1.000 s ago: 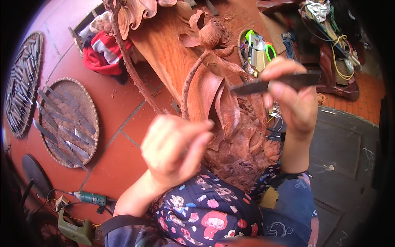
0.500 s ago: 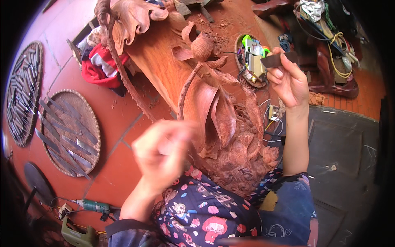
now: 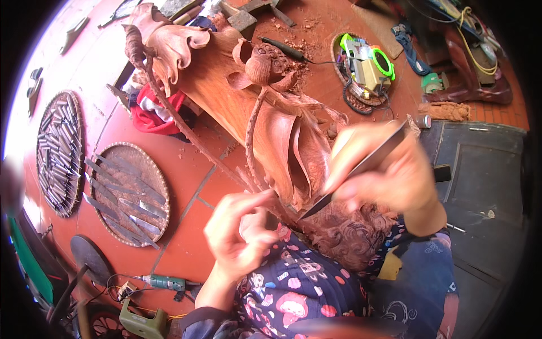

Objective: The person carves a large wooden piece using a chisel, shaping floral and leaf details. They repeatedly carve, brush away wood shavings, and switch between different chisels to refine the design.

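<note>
A dark, narrow, flat blade [image 3: 361, 165] is held in my right hand [image 3: 389, 175], which is slightly blurred. Its lower tip points down and left toward the carved wood. My left hand [image 3: 240, 231] has its fingers curled but apart, with nothing visible between thumb and forefinger. The forefinger reaches close to a thin carved stem [image 3: 248, 135]; contact I cannot tell. In front of me lies a large reddish-brown wood carving [image 3: 226, 93], with a seed-pod shape [image 3: 261, 68], folded leaves and curled detail. My right hand hides part of its lower end.
On the left floor are a round woven tray [image 3: 148, 155] of flat blades and another tray [image 3: 62, 147] full of metal tools. A green power tool [image 3: 164, 282] lies below them. A basket [image 3: 367, 101] of small items stands beyond the carving. A dark panel [image 3: 480, 186] lies at right.
My right hand has come down and left with the blade, from raised at the right to over the carving. My left hand has shifted slightly right and down, its fingers more parted.
</note>
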Action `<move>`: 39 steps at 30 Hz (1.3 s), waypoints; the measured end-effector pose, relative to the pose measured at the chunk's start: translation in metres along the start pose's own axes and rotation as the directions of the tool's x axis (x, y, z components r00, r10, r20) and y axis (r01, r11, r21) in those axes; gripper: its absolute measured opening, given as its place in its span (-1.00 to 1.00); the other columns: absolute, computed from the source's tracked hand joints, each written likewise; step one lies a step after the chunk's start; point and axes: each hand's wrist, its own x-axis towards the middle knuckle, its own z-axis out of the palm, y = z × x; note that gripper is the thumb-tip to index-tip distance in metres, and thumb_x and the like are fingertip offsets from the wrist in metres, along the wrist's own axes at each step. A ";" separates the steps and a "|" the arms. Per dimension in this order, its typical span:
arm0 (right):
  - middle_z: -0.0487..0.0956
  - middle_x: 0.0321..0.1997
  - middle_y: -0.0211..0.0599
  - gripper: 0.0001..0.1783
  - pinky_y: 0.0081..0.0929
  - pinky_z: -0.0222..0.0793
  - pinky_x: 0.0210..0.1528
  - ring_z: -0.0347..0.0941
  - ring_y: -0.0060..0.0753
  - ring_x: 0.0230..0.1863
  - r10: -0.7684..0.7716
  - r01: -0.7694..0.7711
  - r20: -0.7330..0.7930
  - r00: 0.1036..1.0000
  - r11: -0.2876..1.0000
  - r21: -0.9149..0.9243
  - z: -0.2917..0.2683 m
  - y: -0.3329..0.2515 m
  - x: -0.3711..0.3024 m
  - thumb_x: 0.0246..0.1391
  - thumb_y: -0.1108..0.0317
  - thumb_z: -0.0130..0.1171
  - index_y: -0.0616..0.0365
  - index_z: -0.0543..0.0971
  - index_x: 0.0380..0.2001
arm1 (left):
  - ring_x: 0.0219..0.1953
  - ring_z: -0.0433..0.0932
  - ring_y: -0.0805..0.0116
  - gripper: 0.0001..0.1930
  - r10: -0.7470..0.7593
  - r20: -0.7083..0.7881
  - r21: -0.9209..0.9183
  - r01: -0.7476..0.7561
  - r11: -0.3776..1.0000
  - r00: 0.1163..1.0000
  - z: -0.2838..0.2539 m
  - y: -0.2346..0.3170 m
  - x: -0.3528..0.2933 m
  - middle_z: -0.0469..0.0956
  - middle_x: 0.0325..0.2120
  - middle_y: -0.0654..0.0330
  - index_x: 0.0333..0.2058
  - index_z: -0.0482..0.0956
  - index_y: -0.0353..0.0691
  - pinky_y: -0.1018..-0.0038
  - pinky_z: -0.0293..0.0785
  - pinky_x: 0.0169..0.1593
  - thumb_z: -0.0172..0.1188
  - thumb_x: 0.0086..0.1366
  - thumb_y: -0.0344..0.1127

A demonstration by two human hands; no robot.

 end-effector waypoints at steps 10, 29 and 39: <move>0.67 -0.29 -0.13 -0.81 -0.36 0.52 -0.19 0.65 -0.19 -0.27 0.116 -0.041 0.117 0.986 0.860 -0.508 0.025 -0.014 -0.014 0.13 0.41 0.37 0.24 0.67 -0.20 | -0.38 0.62 0.21 -0.88 0.033 0.192 -0.113 -0.011 0.993 0.981 0.021 0.007 0.007 0.63 -0.48 0.14 -0.37 0.69 -0.30 0.36 0.51 -0.26 0.44 0.13 -0.43; 0.64 -0.33 -0.33 -0.86 -0.72 0.37 -0.48 0.51 -0.70 -0.47 0.213 -0.159 0.111 0.971 0.918 -0.364 -0.002 -0.033 0.096 0.14 0.50 0.31 0.30 0.71 -0.23 | -0.32 0.60 0.29 -0.73 0.137 -0.179 -0.057 -0.149 0.987 0.974 -0.001 -0.010 0.079 0.66 -0.37 0.11 -0.24 0.70 -0.31 0.42 0.48 -0.19 0.51 0.06 -0.41; 0.63 -0.38 -0.22 -0.72 -0.34 0.48 -0.16 0.57 -0.20 -0.22 -0.104 0.742 0.734 0.671 0.103 -0.663 0.033 -0.048 0.117 -0.19 0.48 0.38 0.25 0.65 -0.30 | -0.52 0.41 0.08 -0.92 0.164 -0.137 0.524 -0.069 0.849 0.977 -0.038 0.030 0.068 0.42 -0.59 0.07 -0.44 0.59 -0.32 0.28 0.34 -0.40 0.34 0.16 -0.52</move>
